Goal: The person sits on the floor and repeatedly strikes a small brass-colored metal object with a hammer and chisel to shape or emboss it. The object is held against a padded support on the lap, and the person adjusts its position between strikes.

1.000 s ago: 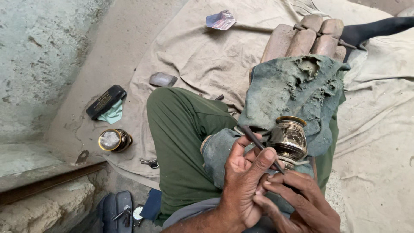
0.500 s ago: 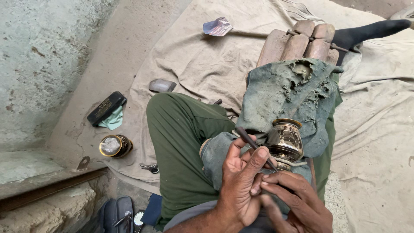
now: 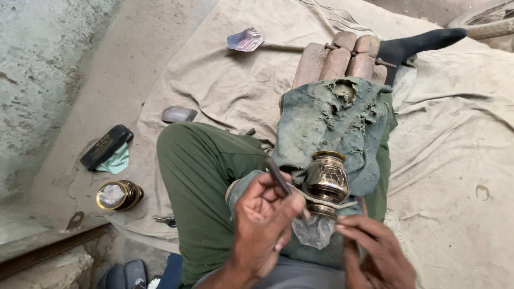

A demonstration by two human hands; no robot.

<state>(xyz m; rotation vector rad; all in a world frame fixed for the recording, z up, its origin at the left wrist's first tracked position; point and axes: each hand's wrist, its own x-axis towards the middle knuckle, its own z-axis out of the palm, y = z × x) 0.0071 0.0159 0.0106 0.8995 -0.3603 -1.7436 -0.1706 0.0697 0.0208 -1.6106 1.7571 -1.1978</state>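
At far left of the frame, on the bare floor beside the cloth sheet point(image 3: 225, 91), lie a black flat case point(image 3: 106, 147) on a pale green rag point(image 3: 119, 160), and below them a second brass pot point(image 3: 119, 195) on its side, set apart from the work. A grey stone point(image 3: 179, 114) rests on the sheet above the bent green trouser leg point(image 3: 198, 182).

Centre, lower frame: the left hand point(image 3: 262, 225) is closed around a thin dark engraving tool point(image 3: 282, 182), pen-fashion, its tip angled against the small brass pot point(image 3: 325, 182). The pot stands upright on a worn blue-green cloth point(image 3: 332, 123) draped over the lap and a wooden block point(image 3: 342, 56), apparently as padding (a cord crosses its base).

Lower right: the right hand point(image 3: 375, 251) lies just below the pot, fingers curled near a clear plastic scrap point(image 3: 316, 233); whether it grips anything cannot be told.

Against the earlier pictures, the tool sits closer to the pot and the right hand lower; the layout is unchanged
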